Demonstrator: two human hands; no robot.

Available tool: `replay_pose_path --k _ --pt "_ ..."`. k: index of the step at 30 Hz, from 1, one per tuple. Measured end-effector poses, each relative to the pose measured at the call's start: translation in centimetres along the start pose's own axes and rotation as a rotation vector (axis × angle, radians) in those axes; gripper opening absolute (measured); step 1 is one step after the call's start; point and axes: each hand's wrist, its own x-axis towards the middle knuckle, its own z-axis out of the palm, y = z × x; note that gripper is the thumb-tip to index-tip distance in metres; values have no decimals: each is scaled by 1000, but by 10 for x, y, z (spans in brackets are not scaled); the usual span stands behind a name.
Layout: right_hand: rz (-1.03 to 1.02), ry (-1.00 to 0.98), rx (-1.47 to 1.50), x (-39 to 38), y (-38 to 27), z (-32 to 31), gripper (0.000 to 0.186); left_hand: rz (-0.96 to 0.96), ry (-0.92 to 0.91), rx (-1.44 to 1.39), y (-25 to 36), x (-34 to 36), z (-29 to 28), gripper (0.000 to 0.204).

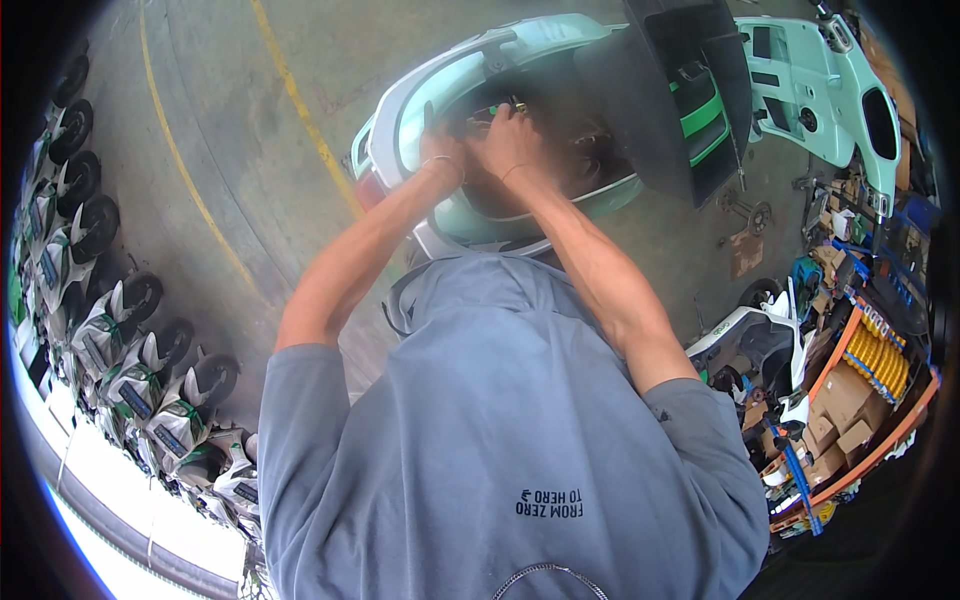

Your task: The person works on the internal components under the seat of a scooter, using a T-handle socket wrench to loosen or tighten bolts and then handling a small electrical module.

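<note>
Left hand: (440, 148) bare, thin band at the wrist, reaching in at the left end of the scooter's opening; the fingers are blurred, so whether it grips anything cannot be told.
Right hand: (508, 143) bare, thin band at the wrist, just beside the left, fingers bent close to a small brassy part (519, 105); a hold on it cannot be confirmed.
Scooter: (555, 33) mint-green body directly in front of the person, its top open, both hands within the rim.
Opening: (598, 172) dark inside, with hardware to the right of the right hand; hazy here, perhaps metal pieces.
Tail light: (370, 191) red, at the body's left end.
Black panel: (655, 110) upright at the right end of the opening, bright green strips (706, 117) on its right side.
Front section: (818, 75) mint green, with dark cut-outs, beyond the black panel.
Floor: (225, 130) grey, marked with yellow lines (298, 95).
Parked scooters: (135, 380) a row, white and dark, along the left.
Shelving: (838, 352) orange and blue, at right, holding cardboard boxes (845, 398) and a yellow ribbed item (878, 358).
Shirt: (530, 400) grey, short-sleeved, dark print on the front.
</note>
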Motion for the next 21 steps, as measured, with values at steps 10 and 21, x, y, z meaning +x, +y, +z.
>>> replay_pose_path --k 10,21 --pt "96 -128 84 9 -9 -14 61 -67 -67 -38 9 16 0 64" --pt "-79 -92 94 11 -5 -5 56 -68 118 -97 5 3 17 78"
